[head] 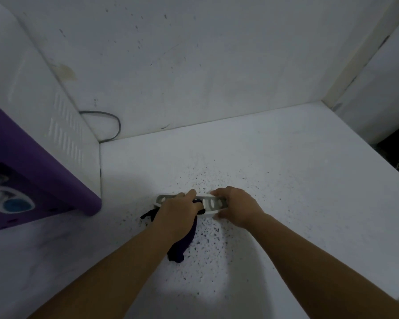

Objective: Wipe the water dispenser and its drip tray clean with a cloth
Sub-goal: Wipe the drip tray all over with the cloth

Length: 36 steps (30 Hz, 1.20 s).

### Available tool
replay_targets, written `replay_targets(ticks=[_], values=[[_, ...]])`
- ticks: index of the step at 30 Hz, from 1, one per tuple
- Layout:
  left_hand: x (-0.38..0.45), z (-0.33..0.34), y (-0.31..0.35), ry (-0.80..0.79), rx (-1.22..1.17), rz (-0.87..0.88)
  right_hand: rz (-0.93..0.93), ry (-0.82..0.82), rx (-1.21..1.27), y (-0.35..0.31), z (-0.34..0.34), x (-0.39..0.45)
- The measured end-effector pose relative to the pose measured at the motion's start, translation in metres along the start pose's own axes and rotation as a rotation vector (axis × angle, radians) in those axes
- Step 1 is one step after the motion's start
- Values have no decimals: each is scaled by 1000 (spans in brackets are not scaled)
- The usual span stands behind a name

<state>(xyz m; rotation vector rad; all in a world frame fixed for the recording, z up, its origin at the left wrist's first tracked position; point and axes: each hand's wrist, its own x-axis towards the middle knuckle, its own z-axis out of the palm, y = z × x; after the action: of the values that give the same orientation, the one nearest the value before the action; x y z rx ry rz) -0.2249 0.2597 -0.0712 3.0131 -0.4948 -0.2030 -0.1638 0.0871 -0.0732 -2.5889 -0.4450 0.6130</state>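
A: What are the fingers doing?

B: The left hand (177,209) has its fingers (190,195) curled down on a dark cloth (184,246), pressing it onto the tray (213,203) at centre frame. The right hand (236,207) clamps the tray's right end, fingers (217,192) over the far edge, thumb at the near edge.

A: And the tray itself?

B: White, with a grey slotted grille, lying flat on the bench (286,180) (the white top is speckled with dark flecks around it). The cloth trails from under the left hand toward the lower centre, one corner poking out to the left.

A: The dispenser?

B: The dispenser (32,134) stands at the left edge, apart from the tray: purple front, white vented side. A dark cord (115,120) loops behind it against the spotted wall (194,65).
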Motion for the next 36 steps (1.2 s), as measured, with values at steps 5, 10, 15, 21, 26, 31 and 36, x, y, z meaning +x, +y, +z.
replay_targets(ticks=[5,10,15,21,26,31,36], values=[[6,0,4,-42,-50,-78,-7,12,25,0,1,-2],[21,-1,4,27,-321,-143,-33,27,29,1,2,-4],[14,-2,13,-1,-69,-90,-31,25,39,2,3,-2],[17,-3,18,3,88,46,-60,23,-18,2,2,-3],[17,3,13,2,-73,16,-74,32,-24,3,3,-4],[31,-1,9,5,-523,-150,-93,36,-16,5,3,-3],[29,4,15,-28,-349,-57,-103,21,-22,11,3,-1]])
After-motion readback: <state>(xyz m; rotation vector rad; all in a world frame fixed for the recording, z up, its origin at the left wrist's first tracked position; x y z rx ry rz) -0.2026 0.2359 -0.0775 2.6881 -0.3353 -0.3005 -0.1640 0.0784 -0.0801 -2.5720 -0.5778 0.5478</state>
